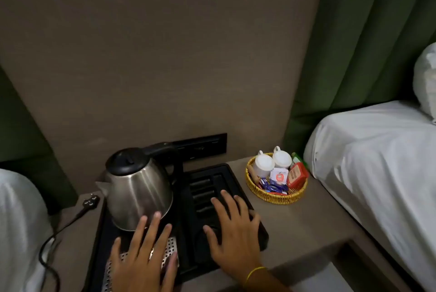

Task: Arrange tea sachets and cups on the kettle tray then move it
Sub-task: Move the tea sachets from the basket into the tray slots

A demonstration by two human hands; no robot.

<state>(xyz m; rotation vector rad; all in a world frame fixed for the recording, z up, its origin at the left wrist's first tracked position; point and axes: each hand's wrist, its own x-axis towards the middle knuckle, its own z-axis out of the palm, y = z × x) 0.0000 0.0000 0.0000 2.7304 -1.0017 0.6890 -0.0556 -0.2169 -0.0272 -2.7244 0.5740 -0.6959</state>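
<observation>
The black plastic kettle tray (233,175) sits on the grey-brown table (295,223). On its left part stands the steel kettle with black lid (138,193). The left hand (144,258) and right hand (232,232) lie flat on it, fingers spread, grasping nothing. Right of it, apart, the round woven yellow basket (276,197) holds 2 white cups (271,163) and coloured sachets (279,180).

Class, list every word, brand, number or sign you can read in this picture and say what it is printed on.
None can be read.
Red packet in the wicker basket: print blurred.
White sachet with a red round mark: too small.
Blue sachets: too small.
Kettle: no label visible.
</observation>
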